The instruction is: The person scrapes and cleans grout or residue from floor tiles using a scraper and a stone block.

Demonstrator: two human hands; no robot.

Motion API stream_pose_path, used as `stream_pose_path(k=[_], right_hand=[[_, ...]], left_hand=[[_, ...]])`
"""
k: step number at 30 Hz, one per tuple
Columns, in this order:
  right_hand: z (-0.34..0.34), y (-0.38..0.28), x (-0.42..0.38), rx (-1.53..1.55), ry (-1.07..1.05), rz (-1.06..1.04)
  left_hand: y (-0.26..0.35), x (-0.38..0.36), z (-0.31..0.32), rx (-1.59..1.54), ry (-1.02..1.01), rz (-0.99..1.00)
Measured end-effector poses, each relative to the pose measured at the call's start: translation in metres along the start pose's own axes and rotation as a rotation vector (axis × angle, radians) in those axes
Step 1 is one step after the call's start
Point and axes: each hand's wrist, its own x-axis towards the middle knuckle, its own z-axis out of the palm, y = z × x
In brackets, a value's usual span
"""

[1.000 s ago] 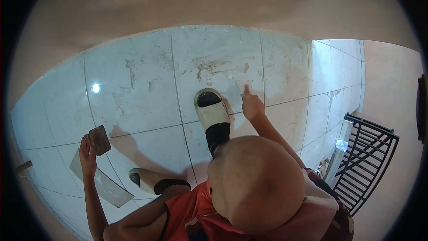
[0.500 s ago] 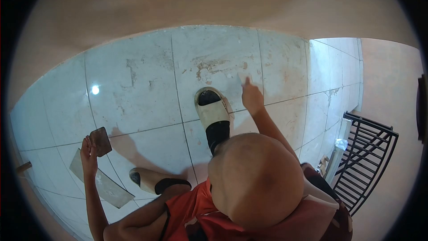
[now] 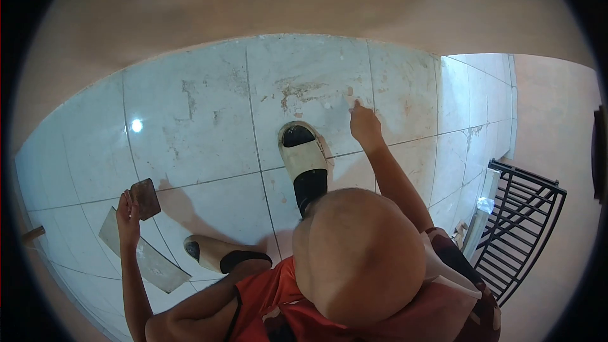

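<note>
My left hand (image 3: pixel 130 215) is closed on the edge of a dark brown, flat rectangular piece (image 3: pixel 147 199) with rounded corners. Below it, a long pale grey strip (image 3: pixel 152 263) lies on the floor, passing partly behind my left wrist. Out in front, my right hand (image 3: pixel 367 126) is closed on a small, pale, thin flat piece (image 3: pixel 350 99) that blends with the tile; its exact kind is hard to make out. Its tip is at the white tiled floor (image 3: pixel 209 158), beside a small tan fleck. Brown residue (image 3: pixel 301 90) marks the tile left of that hand.
My feet wear pale slide sandals (image 3: pixel 304 155) over dark socks. A beige wall (image 3: pixel 266 0) borders the floor ahead. At the right stands a black metal barred frame (image 3: pixel 519 221), with a small white crumpled thing (image 3: pixel 486 205) beside it. A brown piece (image 3: pixel 33 234) shows at far left.
My right hand has moved slightly forward and to the right over the tile with the pale flat piece. My left hand has hardly moved.
</note>
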Motion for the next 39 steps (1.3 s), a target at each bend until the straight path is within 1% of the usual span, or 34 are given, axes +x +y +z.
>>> stream_pose_path(k=[2, 4, 6, 7, 9, 10, 12, 13, 15, 16, 17, 18, 20, 21, 23, 25, 27, 28, 30, 31, 33, 34, 36, 37, 38, 39], right_hand=[[0.02, 0.005, -0.022, -0.015, 0.015, 0.008], [0.025, 0.004, -0.023, -0.033, 0.019, 0.015], [0.008, 0.002, -0.01, -0.033, 0.034, 0.004], [0.0, 0.004, 0.004, -0.03, -0.023, -0.002], [0.001, 0.002, -0.005, -0.031, -0.012, 0.022], [0.003, 0.001, -0.011, -0.031, -0.007, 0.049], [0.008, 0.006, -0.014, -0.034, -0.001, 0.041], [0.011, 0.009, -0.018, -0.05, -0.023, 0.032], [0.004, 0.011, 0.005, -0.055, -0.051, 0.022], [-0.002, 0.011, 0.012, -0.049, -0.065, 0.018], [-0.01, 0.006, 0.005, -0.027, -0.075, 0.056], [-0.002, 0.007, -0.007, -0.022, -0.066, 0.059], [0.013, 0.007, -0.023, -0.078, -0.009, 0.06], [0.012, 0.01, -0.02, -0.072, -0.028, 0.059], [0.002, 0.014, 0.008, -0.066, -0.062, 0.025], [0.0, 0.017, 0.008, -0.053, -0.078, -0.002], [0.011, 0.015, -0.019, -0.069, -0.037, 0.026], [0.014, 0.014, -0.021, -0.073, -0.008, 0.042], [0.01, 0.017, -0.009, -0.063, -0.048, 0.041], [-0.002, 0.015, 0.005, -0.059, -0.061, 0.023], [-0.005, 0.011, 0.009, -0.045, -0.048, 0.014], [0.003, 0.012, 0.001, -0.04, -0.039, 0.014], [0.029, 0.02, -0.018, -0.063, 0.082, 0.043], [0.017, 0.013, -0.024, -0.063, 0.0, 0.048], [0.01, 0.011, -0.018, -0.063, -0.009, 0.049], [0.001, 0.011, -0.002, -0.08, -0.009, 0.017]], left_hand=[[0.001, -0.003, 0.003, 0.041, 0.033, 0.028], [0.001, 0.001, 0.001, 0.082, 0.063, 0.045], [-0.003, -0.005, 0.002, -0.044, 0.021, 0.065], [-0.004, -0.01, 0.004, -0.047, 0.016, 0.058], [0.0, -0.007, 0.0, 0.082, -0.015, -0.05], [-0.001, -0.007, 0.001, 0.087, -0.014, -0.04], [-0.004, -0.006, 0.009, 0.042, 0.122, 0.162], [0.0, -0.005, 0.007, 0.043, 0.121, 0.159], [0.01, -0.009, 0.004, -0.029, 0.058, 0.06], [0.005, -0.01, 0.004, -0.028, 0.053, 0.058], [-0.002, -0.006, 0.002, 0.004, 0.029, 0.031], [-0.008, -0.004, -0.001, 0.037, 0.004, 0.005], [-0.002, -0.002, 0.003, 0.038, 0.031, 0.061], [0.0, -0.003, 0.004, 0.042, 0.046, 0.088], [-0.008, -0.002, 0.001, 0.03, 0.028, 0.059], [-0.008, 0.0, 0.001, 0.017, 0.011, 0.05], [-0.007, -0.001, -0.003, 0.196, -0.014, -0.034], [-0.012, 0.006, -0.001, 0.2, -0.01, -0.015], [-0.03, 0.006, 0.011, 0.011, 0.223, 0.243], [-0.022, 0.002, 0.012, 0.009, 0.22, 0.232], [0.011, -0.002, 0.006, 0.015, 0.044, 0.016], [0.004, -0.002, 0.004, 0.016, 0.047, 0.025], [-0.016, 0.005, 0.004, 0.13, 0.079, 0.126], [-0.005, 0.004, 0.016, 0.049, 0.139, 0.201], [0.002, 0.003, 0.017, 0.053, 0.134, 0.193], [0.009, 0.0, 0.016, 0.047, 0.112, 0.145]])
